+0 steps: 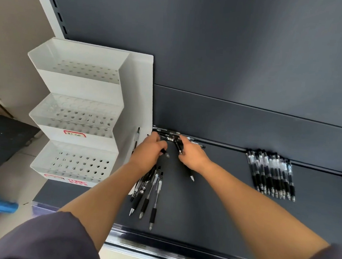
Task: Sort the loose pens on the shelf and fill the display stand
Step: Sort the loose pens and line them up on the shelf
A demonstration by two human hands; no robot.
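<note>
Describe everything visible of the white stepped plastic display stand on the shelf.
The white stepped plastic display stand stands upright at the left of the dark grey shelf. Its three tiers are trays pierced with round holes; all look empty. Red-bordered labels mark the two lower fronts. A clear pen rests against its right wall.

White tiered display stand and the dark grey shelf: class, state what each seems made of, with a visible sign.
White tiered display stand: probably plastic, matte; thin walls, punched holes, translucent middle tier. Dark grey shelf: likely painted metal, satin; smooth, soft sheen, crisp edges.
</note>
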